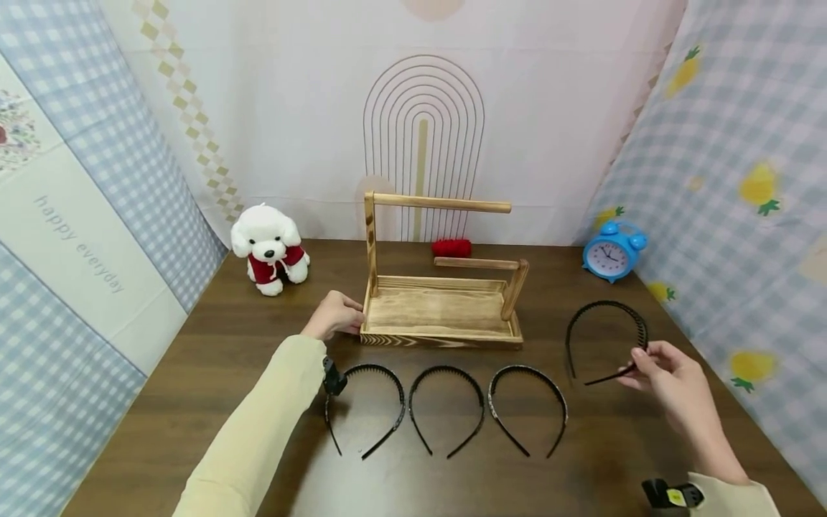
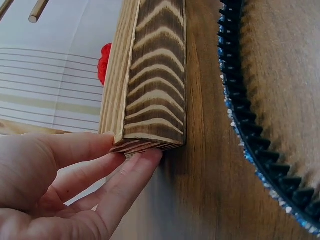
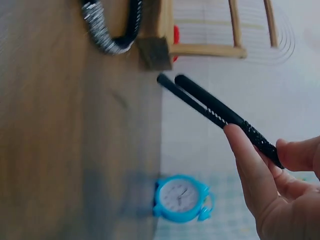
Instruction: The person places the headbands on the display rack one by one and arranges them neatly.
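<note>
A wooden stand with a tray base (image 1: 441, 340) and two horizontal bars stands in the middle of the table. My left hand (image 1: 336, 316) rests against the tray's left end, its fingertips (image 2: 150, 159) on the end face and corner. On the right, my right hand (image 1: 668, 373) pinches a black toothed headband (image 1: 606, 302) near one side, holding it raised with its ends pointing left. The right wrist view shows this headband (image 3: 210, 107) edge-on, with a dark sparkly section by the thumb. Three more headbands lie in a row in front: left (image 1: 371, 367), middle (image 1: 447, 369), right (image 1: 526, 369).
A white plush dog (image 1: 266, 240) in red sits at the back left. The blue alarm clock (image 1: 609, 256) stands at the back right, near the hanging cloth (image 1: 723, 179). A red object (image 1: 452, 248) lies behind the stand.
</note>
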`<state>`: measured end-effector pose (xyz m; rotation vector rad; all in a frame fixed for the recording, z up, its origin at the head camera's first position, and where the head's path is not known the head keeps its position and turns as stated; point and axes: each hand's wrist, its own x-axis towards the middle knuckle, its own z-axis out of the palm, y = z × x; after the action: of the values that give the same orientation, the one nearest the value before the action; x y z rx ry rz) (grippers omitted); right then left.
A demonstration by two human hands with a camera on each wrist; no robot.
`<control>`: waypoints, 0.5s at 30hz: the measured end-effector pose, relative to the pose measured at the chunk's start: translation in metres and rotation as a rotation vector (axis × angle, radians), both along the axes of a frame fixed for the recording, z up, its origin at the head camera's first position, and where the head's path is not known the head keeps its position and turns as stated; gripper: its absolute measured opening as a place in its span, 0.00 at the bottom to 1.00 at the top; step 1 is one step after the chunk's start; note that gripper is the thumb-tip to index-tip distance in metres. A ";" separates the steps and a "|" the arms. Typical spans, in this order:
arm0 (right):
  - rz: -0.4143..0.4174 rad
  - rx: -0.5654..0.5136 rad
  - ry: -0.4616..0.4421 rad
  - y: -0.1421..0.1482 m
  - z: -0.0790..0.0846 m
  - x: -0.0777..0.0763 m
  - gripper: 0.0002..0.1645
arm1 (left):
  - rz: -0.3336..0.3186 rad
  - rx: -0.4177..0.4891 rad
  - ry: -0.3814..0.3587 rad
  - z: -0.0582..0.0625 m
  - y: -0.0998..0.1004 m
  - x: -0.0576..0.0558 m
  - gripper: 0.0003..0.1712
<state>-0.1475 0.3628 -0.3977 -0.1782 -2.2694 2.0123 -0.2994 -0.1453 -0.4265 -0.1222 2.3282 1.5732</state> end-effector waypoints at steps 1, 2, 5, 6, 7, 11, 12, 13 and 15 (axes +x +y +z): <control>-0.012 0.012 0.033 -0.006 0.001 -0.001 0.05 | 0.001 0.003 0.000 0.000 -0.001 0.001 0.19; -0.021 0.016 0.065 -0.011 0.002 -0.002 0.05 | -0.001 0.002 0.000 -0.001 -0.002 0.002 0.19; -0.048 0.015 0.162 -0.025 0.007 -0.006 0.06 | 0.001 -0.003 0.003 -0.002 -0.003 0.004 0.19; -0.051 -0.006 0.189 -0.029 0.008 -0.007 0.05 | 0.002 -0.005 0.003 -0.002 -0.003 0.004 0.19; -0.059 -0.029 0.217 -0.033 0.010 -0.009 0.06 | 0.003 -0.009 0.003 -0.002 -0.004 0.005 0.19; -0.174 -0.088 0.297 -0.046 0.017 -0.018 0.08 | 0.020 -0.030 0.005 -0.001 -0.002 0.005 0.18; -0.210 -0.106 0.310 -0.049 0.018 -0.020 0.08 | 0.023 -0.033 0.007 0.000 -0.001 0.005 0.18; -0.247 -0.125 0.322 -0.051 0.020 -0.022 0.09 | 0.025 -0.033 0.010 0.001 0.000 0.005 0.18; -0.300 -0.171 0.348 -0.055 0.022 -0.027 0.08 | 0.026 -0.037 0.018 0.002 0.003 0.005 0.17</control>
<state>-0.1741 0.3076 -0.3756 -0.1559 -1.7504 1.9042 -0.2946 -0.1426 -0.4244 -0.1483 2.3796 1.5507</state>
